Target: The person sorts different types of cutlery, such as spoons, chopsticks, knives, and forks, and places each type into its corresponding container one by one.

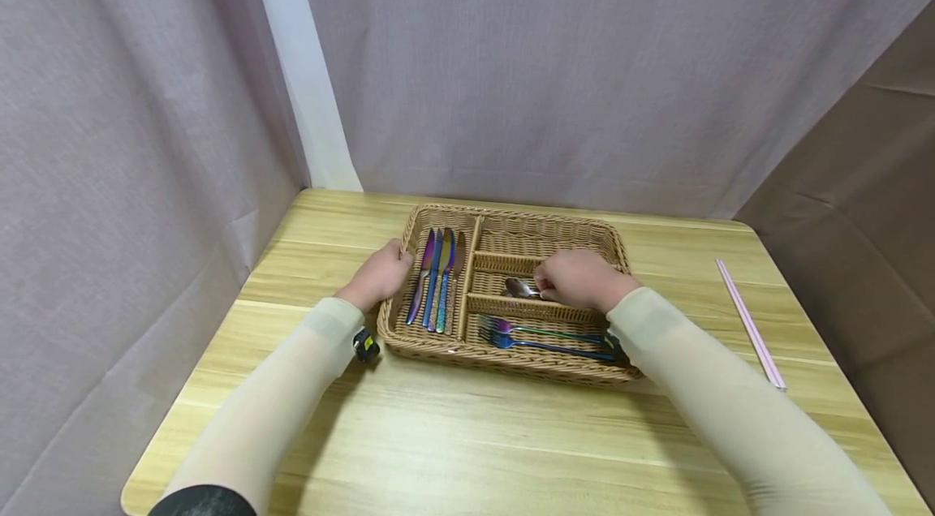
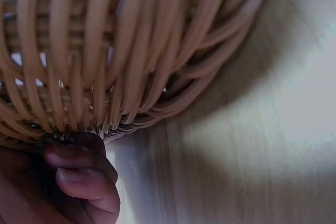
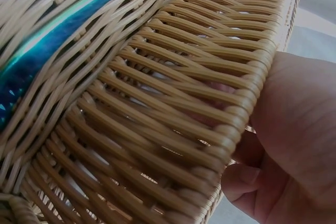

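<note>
A wicker cutlery basket (image 1: 504, 352) with compartments lies on the table. My left hand (image 1: 383, 273) grips its left side, thumb at the rim; curled fingers (image 2: 86, 182) press against the woven wall in the left wrist view. My right hand (image 1: 580, 277) reaches into the middle right compartment, its fingers pinching the handle end of a silver spoon (image 1: 520, 287). The spoon's bowl points left. In the right wrist view, a woven divider (image 3: 178, 87) stands before the right hand (image 3: 294, 145) and hides the spoon.
Several iridescent knives (image 1: 438, 281) lie in the left compartment. Two colourful forks (image 1: 548, 344) are in the front right one, below the right wrist. Pink chopsticks (image 1: 752, 325) lie on the table (image 1: 453, 443) at the right. Grey curtains (image 1: 526, 78) surround the table's back and sides.
</note>
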`<state>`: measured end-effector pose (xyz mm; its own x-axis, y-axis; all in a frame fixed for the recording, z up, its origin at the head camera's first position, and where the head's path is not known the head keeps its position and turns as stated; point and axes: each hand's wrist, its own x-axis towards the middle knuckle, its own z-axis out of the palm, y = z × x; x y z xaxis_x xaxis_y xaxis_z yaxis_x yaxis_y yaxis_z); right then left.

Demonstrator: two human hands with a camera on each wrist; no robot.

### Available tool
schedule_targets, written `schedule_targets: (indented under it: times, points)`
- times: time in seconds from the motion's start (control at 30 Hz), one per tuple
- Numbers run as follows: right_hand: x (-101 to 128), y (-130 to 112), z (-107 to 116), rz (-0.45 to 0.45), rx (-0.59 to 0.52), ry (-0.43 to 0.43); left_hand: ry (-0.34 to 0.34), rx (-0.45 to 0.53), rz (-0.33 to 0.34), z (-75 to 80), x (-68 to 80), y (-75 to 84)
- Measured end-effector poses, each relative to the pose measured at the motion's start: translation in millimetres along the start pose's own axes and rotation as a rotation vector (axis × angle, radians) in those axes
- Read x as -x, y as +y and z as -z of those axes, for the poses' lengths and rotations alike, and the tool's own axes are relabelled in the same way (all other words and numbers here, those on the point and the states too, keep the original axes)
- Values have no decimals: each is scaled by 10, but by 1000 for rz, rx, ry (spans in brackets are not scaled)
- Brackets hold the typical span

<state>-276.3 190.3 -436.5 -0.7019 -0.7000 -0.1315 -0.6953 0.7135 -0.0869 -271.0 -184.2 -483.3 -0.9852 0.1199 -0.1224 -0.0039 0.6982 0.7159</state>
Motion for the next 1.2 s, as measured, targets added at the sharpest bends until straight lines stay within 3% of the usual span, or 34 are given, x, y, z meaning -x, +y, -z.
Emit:
schedule_targets:
  times: [0.73, 1.2]
  points:
    - [53, 15, 18, -25, 1, 36, -9, 6, 9, -4, -6, -15]
    - [346, 176, 122, -73, -2, 112, -14, 28, 23, -19, -8, -18]
